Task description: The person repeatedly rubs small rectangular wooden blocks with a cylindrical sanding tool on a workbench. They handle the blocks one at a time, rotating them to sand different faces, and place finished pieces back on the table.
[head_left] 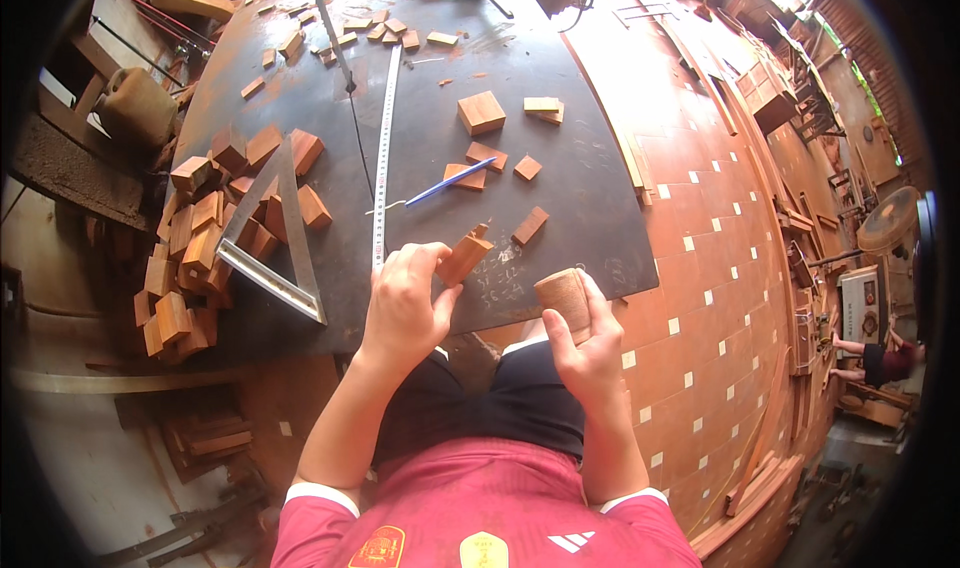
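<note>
At the table's near edge my left hand (405, 293) grips a small notched wooden block (465, 255) between thumb and fingers. My right hand (588, 346), to its right past the table corner, is closed on a tan curved piece that looks like folded sandpaper (562, 296). Just beyond the held block lies a small dark wooden block (530, 226). A blue pen (450, 181) rests across a flat wooden piece (488, 162). A long steel ruler (388, 138) runs away from my left hand along the dark table (430, 98).
At the left, a metal set square (275, 281) leans over a heap of wooden blocks (205, 238). More blocks (480, 113) and offcuts (390, 30) lie farther back. A slot (352, 108) crosses the tabletop. Tiled floor (690, 298) and stacked boards (760, 498) are at right, with another person (885, 361) beyond.
</note>
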Demonstrator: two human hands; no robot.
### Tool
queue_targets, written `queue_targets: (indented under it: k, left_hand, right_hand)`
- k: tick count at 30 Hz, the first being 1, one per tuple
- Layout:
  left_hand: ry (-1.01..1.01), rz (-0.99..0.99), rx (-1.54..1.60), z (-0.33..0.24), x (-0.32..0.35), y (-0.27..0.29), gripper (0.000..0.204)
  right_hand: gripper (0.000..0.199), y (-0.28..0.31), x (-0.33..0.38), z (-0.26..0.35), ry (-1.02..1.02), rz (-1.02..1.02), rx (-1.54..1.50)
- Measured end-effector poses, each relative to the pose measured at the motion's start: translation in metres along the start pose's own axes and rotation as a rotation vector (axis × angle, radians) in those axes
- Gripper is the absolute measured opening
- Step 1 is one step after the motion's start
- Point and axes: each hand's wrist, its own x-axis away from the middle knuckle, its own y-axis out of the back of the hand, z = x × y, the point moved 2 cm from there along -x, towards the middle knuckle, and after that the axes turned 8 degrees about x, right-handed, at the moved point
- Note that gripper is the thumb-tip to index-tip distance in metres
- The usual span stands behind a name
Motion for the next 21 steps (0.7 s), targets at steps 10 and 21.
queue_targets:
  k: [10, 21]
  left_hand:
    - [0.079, 0.037, -0.003, -0.011, 0.008, 0.015, 0.042]
    - [0.282, -0.216, 0.082, 0.004, -0.028, -0.001, 0.044]
  right_hand:
    - [0.069, -0.011, -0.008, 0.001, 0.149, 0.036, 0.127]
    - [0.070, -0.020, -0.012, 0.002, 0.213, 0.049, 0.160]
